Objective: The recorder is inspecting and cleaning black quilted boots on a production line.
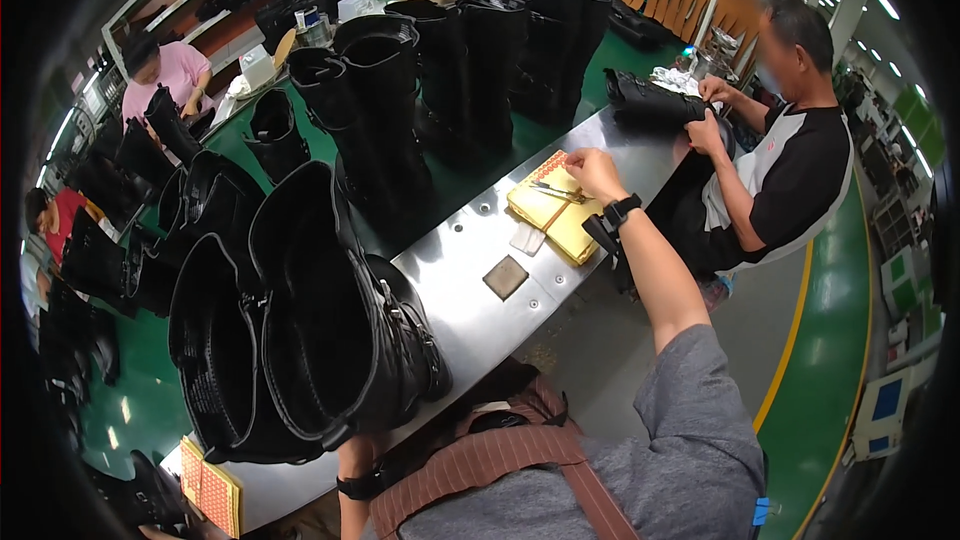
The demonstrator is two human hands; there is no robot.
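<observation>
My right hand (pixel 597 176), its fingers curled together in a pinch, is over the far end of a yellow stack of sheets or cloths (pixel 577 240). Whatever the fingertips hold, if anything, is too small to make out. A thin metal tool (pixel 553 190), perhaps tweezers or snips, lies on the stack beside my fingers. A brown band crosses the stack. A pair of tall black boots (pixel 325 340) stands upright at the left, open tops facing me. My left forearm reaches behind these boots, which hide the left hand and its fingers.
A dark square block (pixel 506 278) and a small clear piece (pixel 527 239) lie on the metal tabletop (pixel 455 320). More tall black boots (pixel 470 70) stand on the green surface beyond. At the right, a co-worker (pixel 790 140) handles a black boot (pixel 655 100). Another yellow stack (pixel 212 488) lies lower left.
</observation>
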